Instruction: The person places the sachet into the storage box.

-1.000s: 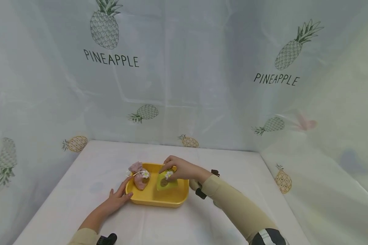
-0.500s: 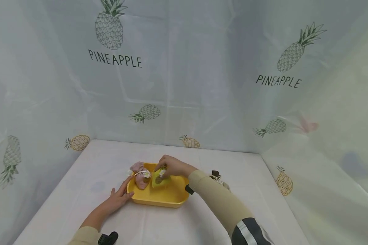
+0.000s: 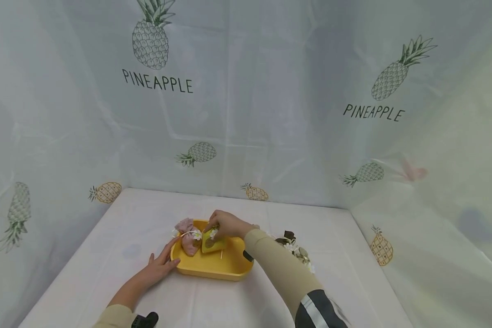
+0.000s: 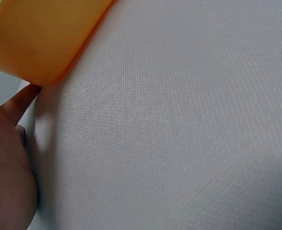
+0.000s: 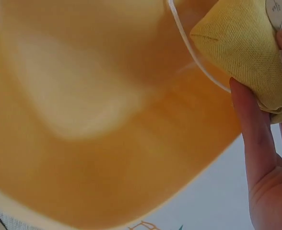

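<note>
In the head view, a yellow tray (image 3: 207, 273) stands on the table. My right hand (image 3: 228, 224) pinches a small yellow cloth sachet (image 3: 207, 247) over the tray's middle-left part. The right wrist view shows the sachet's (image 5: 241, 52) woven fabric and round label, with fingers and thumb on either side and a white cord hanging. Beside it, a pink drawstring sachet (image 3: 190, 246) with a white flower leans at the tray's left end. My left hand (image 3: 159, 268) rests against the tray's left side, fingers spread; the left wrist view shows it next to the tray wall (image 4: 40, 43).
Right of the tray, partly behind my right sleeve, lie several small items (image 3: 297, 250), brown and beige with white flowers. A white cloth covers the table (image 3: 188, 300). Curtains (image 3: 262, 114) printed with pineapples hang behind and at the sides.
My right hand has moved left with the yellow sachet, closer to the pink one. The items right of the tray show more now. My left hand keeps its place at the tray.
</note>
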`<state>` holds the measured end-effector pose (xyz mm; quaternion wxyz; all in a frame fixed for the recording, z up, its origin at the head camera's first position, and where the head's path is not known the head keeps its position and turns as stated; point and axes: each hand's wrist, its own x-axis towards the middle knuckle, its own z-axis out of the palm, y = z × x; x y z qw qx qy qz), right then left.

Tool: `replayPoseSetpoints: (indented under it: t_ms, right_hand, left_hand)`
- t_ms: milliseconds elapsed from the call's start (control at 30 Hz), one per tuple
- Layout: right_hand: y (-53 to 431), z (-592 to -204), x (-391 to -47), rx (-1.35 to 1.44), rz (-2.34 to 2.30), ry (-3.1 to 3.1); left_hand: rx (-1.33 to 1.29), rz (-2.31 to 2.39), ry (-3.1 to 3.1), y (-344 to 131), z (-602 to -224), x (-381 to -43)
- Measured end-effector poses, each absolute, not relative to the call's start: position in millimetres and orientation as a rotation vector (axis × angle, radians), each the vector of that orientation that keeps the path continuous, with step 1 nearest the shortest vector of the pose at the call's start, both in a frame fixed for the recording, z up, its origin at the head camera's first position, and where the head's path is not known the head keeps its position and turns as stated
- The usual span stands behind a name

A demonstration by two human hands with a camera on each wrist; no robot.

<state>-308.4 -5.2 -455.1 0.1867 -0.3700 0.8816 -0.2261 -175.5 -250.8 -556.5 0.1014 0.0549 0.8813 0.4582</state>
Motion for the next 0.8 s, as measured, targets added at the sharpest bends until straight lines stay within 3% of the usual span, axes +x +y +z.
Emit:
replayPoseSetpoints:
  t_ms: [800]
  right_hand:
    - [-12, -484, -309, -1.228, -0.469, 2.638]
  left_hand:
    - [0.167, 1.351, 2.607, -250, -555, -176]
